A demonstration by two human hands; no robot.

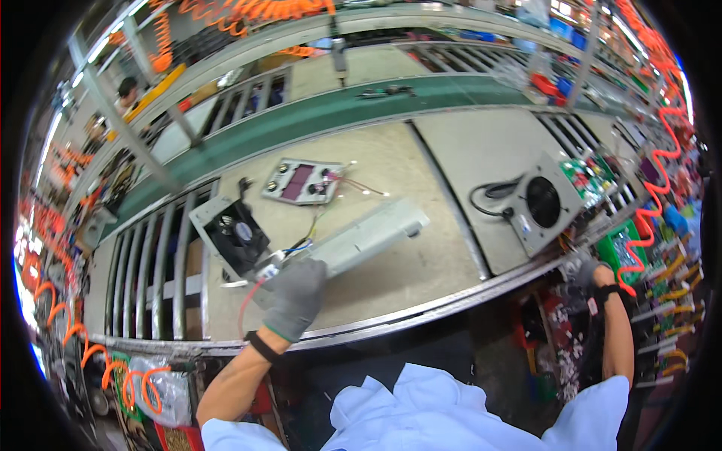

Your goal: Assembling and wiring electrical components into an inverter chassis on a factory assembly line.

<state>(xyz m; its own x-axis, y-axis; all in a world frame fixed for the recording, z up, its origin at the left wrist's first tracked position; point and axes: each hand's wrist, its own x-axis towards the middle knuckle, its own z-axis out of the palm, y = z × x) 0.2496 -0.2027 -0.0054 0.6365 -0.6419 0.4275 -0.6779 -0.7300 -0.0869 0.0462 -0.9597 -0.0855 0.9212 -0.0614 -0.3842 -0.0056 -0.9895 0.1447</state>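
My left hand point(298, 295), in a grey glove with a dark wristband, is closed around the near end of a long light-grey metal housing point(368, 237). The housing lies tilted over the bench. Close beside that hand stands a metal panel with a black fan point(239, 231), and wires run between them. A faceplate with a dark display window point(301, 182) and loose leads rests just beyond. My right hand point(582, 272), also gloved, is at the bench's front edge by a green bin point(621, 249). Its fingers are blurred, and I cannot make out what they touch.
On the right of the bench is another fan panel point(538, 204) with a coiled black cable point(492, 194) and a green circuit board point(585, 177). Metal rollers point(156, 270) lie left. A green conveyor belt point(293, 113) crosses behind. A power screwdriver point(339, 56) hangs overhead.
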